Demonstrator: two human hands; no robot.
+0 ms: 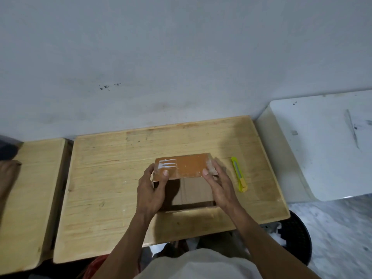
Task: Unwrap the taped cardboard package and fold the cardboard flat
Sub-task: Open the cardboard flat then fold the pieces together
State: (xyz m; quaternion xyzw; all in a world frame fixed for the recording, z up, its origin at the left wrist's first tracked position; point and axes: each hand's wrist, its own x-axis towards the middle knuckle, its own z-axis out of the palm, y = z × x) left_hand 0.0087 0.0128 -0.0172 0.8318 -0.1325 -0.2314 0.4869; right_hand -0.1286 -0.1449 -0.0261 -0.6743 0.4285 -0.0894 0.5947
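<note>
A brown cardboard package [186, 167] lies in the middle of the wooden table [112, 178], with whitish tape remnants on its top left and clear tape at its right end. The near part of the cardboard [195, 191] shows a plain inner face. My left hand [151, 190] grips the package's left end, thumb on top. My right hand [218, 184] holds the right end over the clear tape, fingers spread along the edge.
A yellow utility knife [239, 174] lies on the table just right of the package. A second wooden table [30, 198] stands to the left, a white surface [322, 141] to the right. A black basket [298, 238] sits below the table's right corner.
</note>
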